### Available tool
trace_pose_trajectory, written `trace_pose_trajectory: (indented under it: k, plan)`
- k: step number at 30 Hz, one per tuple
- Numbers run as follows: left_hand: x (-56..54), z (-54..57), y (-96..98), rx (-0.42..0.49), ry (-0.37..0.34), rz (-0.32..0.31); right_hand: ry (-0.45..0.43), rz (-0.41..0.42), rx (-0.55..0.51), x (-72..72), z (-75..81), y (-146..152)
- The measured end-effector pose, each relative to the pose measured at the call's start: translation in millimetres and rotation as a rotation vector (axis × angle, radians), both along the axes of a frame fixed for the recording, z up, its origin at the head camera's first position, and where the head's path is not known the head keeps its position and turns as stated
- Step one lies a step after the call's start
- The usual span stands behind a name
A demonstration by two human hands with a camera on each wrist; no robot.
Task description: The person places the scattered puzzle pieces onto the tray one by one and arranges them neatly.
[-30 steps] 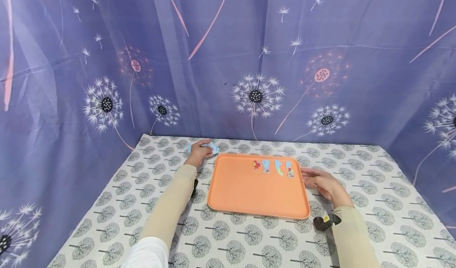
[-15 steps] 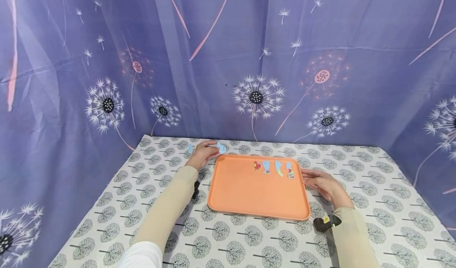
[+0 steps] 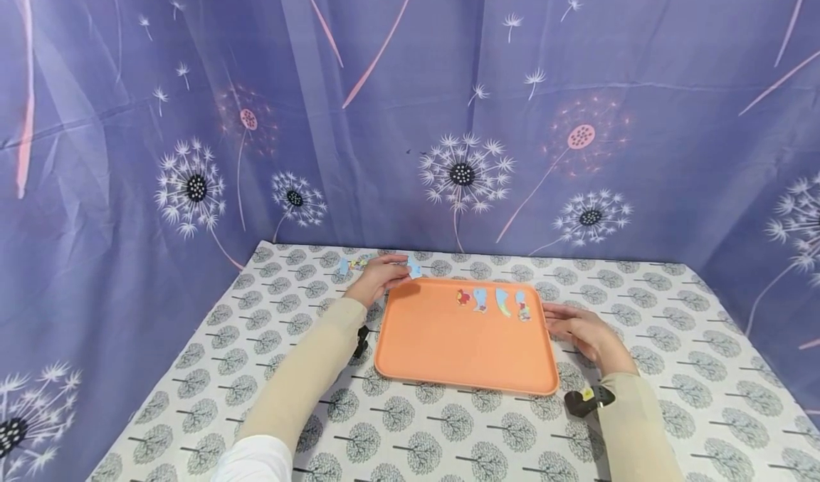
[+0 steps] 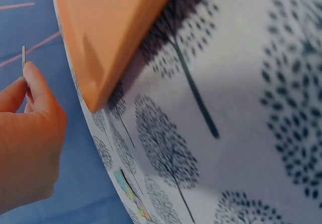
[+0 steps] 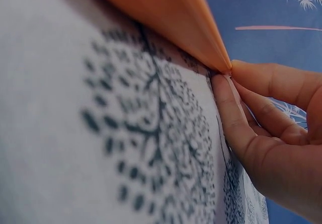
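Observation:
My left hand [image 3: 379, 279] pinches a light blue flat cutout piece [image 3: 415, 267] between thumb and fingertips, above the far left corner of the orange tray [image 3: 461, 347]. In the left wrist view that piece appears edge-on as a thin sliver [image 4: 23, 58]. Along the tray's right rim, my right hand [image 3: 586, 332] rests its extended fingertips and thumb against the edge. On the tray's far right part lie a red piece [image 3: 463, 297], a light blue piece [image 3: 480, 300], a curved blue-green piece [image 3: 502, 302] and a blue multicoloured piece [image 3: 523, 307].
Behind the left hand, on the tree-print tablecloth [image 3: 410, 411], lie a small blue piece [image 3: 344, 266] and a yellowish patterned piece [image 3: 361, 262]. A purple dandelion-print curtain [image 3: 384, 147] hangs along the table's far edge.
My left hand has carried the light blue piece rightward to the tray's far left corner, uncovering the yellowish piece behind it. The right hand and the tray stay where they were.

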State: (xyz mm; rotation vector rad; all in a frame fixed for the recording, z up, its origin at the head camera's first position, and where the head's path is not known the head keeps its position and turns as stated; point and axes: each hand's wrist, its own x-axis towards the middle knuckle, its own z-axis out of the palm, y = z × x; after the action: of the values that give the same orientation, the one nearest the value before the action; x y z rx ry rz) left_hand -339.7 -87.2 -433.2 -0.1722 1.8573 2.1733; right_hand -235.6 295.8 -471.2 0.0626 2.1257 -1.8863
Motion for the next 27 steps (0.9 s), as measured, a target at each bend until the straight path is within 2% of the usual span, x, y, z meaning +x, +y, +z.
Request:
trace_pose_trajectory:
  k: [6, 14, 20, 27]
  plan:
    - [0.5, 0.7, 12.5, -0.025, -0.039, 0.011, -0.008, -0.003, -0.011, 1.2, 1.3, -1]
    - [1.9, 4.0, 27.8, -0.062, -0.034, -0.031, -0.015, 0.001, 0.005, 0.2, 2.0, 0]
    - [2.3, 6.0, 41.7, -0.058, -0.044, -0.035, -0.010, 0.004, -0.004, -0.4, 2.4, 0]
    - [-4.0, 5.0, 56.6, -0.050, -0.105, -0.033, -0.008, 0.010, 0.000, -0.6, 2.1, 0]
